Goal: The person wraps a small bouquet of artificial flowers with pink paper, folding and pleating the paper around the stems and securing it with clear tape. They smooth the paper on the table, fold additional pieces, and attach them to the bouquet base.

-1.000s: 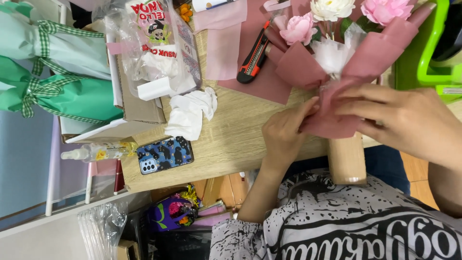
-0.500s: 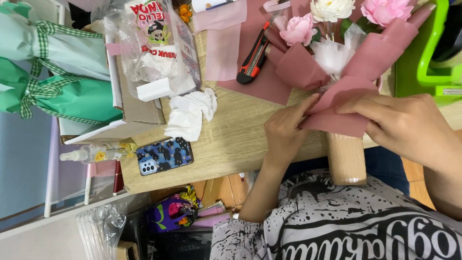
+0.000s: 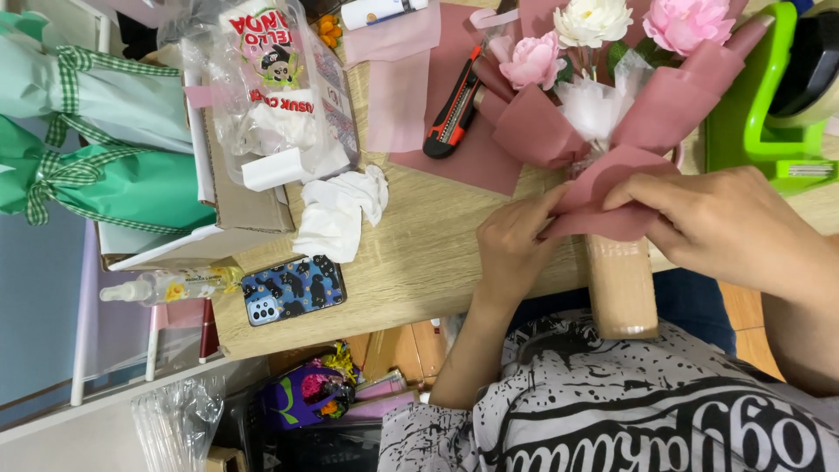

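Both hands closed on the dusty-pink wrapping paper (image 3: pixel 612 188) of a bouquet (image 3: pixel 603 79) at the near edge of the worktop (image 3: pixel 411 253).

Left hand (image 3: pixel 516 240): fingers curled, thumb and fingertips pinching the lower-left fold of the paper. Right hand (image 3: pixel 725 223): fingers bent over the right side of the same fold, pressing it down against the stem bundle. Probably gripped from both sides so the sheet stays gathered at the neck.

Bouquet lying flat, blooms pointing toward the far edge, stems toward the body. Brown cardboard tube (image 3: pixel 622 284) overhanging the near edge directly below the pinched fold, between the two wrists.

Orange-and-black utility knife (image 3: pixel 454 109) on a spare pink sheet (image 3: pixel 463 131), left of the blooms, near but apart from the left hand. Green tape dispenser (image 3: pixel 756 114) at the right edge, just beyond the right hand; presumably kept within reach. White crumpled tissue (image 3: pixel 336 210) and phone in a patterned case (image 3: pixel 293 290) well left. Green wrapped bundles with gingham ribbon (image 3: pixel 96 140) off the left edge.
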